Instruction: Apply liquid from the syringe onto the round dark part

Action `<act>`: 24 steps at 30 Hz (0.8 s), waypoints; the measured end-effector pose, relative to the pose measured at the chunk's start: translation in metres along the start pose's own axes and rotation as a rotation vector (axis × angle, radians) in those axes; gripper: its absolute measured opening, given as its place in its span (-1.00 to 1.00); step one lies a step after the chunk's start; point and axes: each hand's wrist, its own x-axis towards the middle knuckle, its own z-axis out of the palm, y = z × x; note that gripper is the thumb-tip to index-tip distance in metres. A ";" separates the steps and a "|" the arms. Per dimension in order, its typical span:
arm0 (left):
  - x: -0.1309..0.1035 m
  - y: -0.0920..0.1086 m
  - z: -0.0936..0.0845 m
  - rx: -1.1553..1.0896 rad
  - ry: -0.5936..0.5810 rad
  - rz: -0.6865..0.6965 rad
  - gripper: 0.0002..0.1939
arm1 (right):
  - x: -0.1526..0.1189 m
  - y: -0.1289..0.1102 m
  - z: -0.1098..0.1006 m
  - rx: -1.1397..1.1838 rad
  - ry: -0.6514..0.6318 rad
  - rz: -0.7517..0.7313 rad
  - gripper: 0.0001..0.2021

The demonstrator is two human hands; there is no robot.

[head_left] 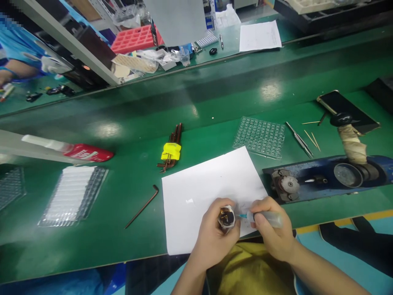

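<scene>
The left hand (215,229) is curled shut around a small round part (226,217) with a dark, brassy face, gripping it upright between thumb and fingers just above the near edge of a white sheet of paper (202,192). The right hand (274,231) is closed around a clear syringe (267,218), thumb pressed along its barrel, and the syringe's blue tip points left and sits right at the round part. Both hands hover over the sheet's near right corner, and the sheet lies on a green desk (129,196). Just right of the sheet stands a blue metal fixture (325,180) with round holders and a cloth-wrapped handle. Beyond the sheet's far right corner lies a clear blister tray (260,137), and right of that tray a pair of tweezers (299,139) and a few thin wooden sticks (311,138). Farther right of the sheet lies a phone (346,108), face up. Left of the sheet lies a single bent hex key (142,207), and beyond the sheet's far left corner a set of hex keys in a yellow holder (170,149). Well left of the sheet lies a clear tray with white rows (73,194), and behind it a red-labelled bottle (70,150) on its side. Far beyond the sheet, across the desk, lie a red tray (135,39) and another sheet of paper (259,36); at the far left a person's sleeve in blue shows.
</scene>
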 end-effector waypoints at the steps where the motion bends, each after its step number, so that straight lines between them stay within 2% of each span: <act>1: 0.000 0.000 0.000 -0.002 -0.001 0.002 -0.65 | 0.000 0.000 0.000 0.002 0.002 0.000 -0.94; 9: -0.001 0.001 0.000 -0.017 -0.010 -0.012 -0.65 | -0.003 0.001 -0.001 0.017 0.009 0.048 -0.82; 18: -0.002 0.001 -0.001 -0.022 -0.018 -0.010 -0.63 | -0.005 0.004 -0.001 0.030 -0.001 0.041 -0.87; 24: -0.002 0.001 -0.001 -0.015 -0.013 -0.007 -0.63 | -0.006 0.004 0.000 0.025 -0.001 0.047 -0.82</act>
